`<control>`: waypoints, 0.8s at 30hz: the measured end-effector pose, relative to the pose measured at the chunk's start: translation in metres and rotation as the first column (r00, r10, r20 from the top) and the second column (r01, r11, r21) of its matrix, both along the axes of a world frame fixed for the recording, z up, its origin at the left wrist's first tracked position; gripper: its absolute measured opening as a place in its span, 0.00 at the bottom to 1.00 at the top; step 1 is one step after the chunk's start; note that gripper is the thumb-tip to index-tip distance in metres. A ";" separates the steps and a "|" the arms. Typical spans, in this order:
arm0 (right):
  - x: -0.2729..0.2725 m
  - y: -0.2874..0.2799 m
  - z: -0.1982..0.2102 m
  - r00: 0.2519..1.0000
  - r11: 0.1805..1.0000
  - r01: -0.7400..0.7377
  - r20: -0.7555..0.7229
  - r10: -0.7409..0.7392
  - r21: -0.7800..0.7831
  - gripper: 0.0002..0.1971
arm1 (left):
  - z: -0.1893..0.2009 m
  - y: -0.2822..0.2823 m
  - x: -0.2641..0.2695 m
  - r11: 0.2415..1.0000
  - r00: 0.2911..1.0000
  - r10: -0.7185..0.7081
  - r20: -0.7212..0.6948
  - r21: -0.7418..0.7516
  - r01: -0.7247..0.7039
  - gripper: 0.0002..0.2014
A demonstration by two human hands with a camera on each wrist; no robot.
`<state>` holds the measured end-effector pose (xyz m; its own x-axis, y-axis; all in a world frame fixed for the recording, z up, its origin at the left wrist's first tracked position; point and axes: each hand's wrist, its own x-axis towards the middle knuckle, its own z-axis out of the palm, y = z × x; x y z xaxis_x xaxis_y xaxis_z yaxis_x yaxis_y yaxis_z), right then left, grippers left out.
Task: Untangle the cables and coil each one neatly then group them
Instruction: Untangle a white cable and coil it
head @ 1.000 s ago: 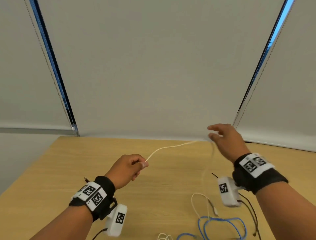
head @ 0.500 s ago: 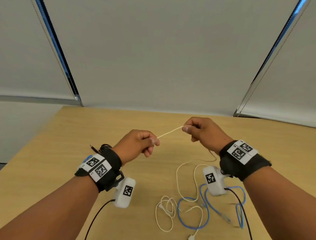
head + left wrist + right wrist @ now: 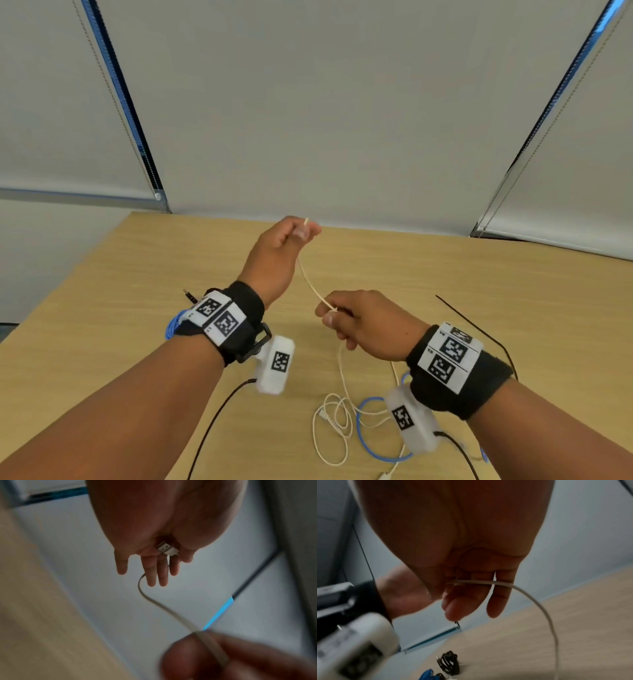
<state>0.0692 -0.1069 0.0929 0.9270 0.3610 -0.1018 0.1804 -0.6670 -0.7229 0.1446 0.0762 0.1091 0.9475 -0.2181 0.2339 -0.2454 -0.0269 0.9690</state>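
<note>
The left hand (image 3: 279, 253) is raised above the far half of the bench (image 3: 513, 284), its thumb and fingers pinching the white cable (image 3: 310, 279) near one end; a short tip of the cable sticks up above the fingertips. The left wrist view shows the cable's USB plug (image 3: 167, 548) lying in the palm of this hand, with the fingers (image 3: 151, 573) stretched fairly straight beyond it and the cable curving away below them.

The right hand (image 3: 366, 323) is lower and nearer the body, its fingers curled round the same cable a short way along. Between the two hands the cable runs as a nearly straight, slanting stretch. In the right wrist view it crosses the right hand's fingers (image 3: 498, 597) and arcs down out of the grip towards the bench.

Below the right hand the white cable hangs down to the bench, where its remaining length lies in loose loops, overlapping a blue cable (image 3: 368, 442) that curls beside and under it. A second white plug (image 3: 383, 475) lies at the near edge of the head view.

Behind the left wrist, a coiled blue cable (image 3: 173, 327) and a coiled black cable (image 3: 448, 664) rest close together on the bench. A thin black wire (image 3: 479, 329) trails across the bench on the right side.
</note>
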 end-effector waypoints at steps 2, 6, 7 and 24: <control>-0.001 -0.002 0.016 0.997 0.999 0.016 0.076 -0.018 0.035 0.09 | -0.007 0.002 0.000 0.979 0.999 -0.054 0.000 0.198 0.053 0.12; 0.013 -0.014 0.045 0.947 0.975 0.179 0.246 -0.206 0.131 0.10 | -0.013 -0.002 -0.016 0.934 0.952 -0.275 -0.138 0.196 0.298 0.15; 0.016 -0.018 0.049 0.928 0.962 0.218 0.269 -0.256 0.165 0.09 | -0.011 -0.005 -0.020 0.929 0.930 -0.323 -0.177 0.130 0.348 0.16; 0.025 -0.028 0.031 0.946 0.835 0.239 0.077 -0.316 0.496 0.11 | 0.025 -0.007 -0.027 0.841 0.876 -0.459 -0.150 -0.390 0.374 0.15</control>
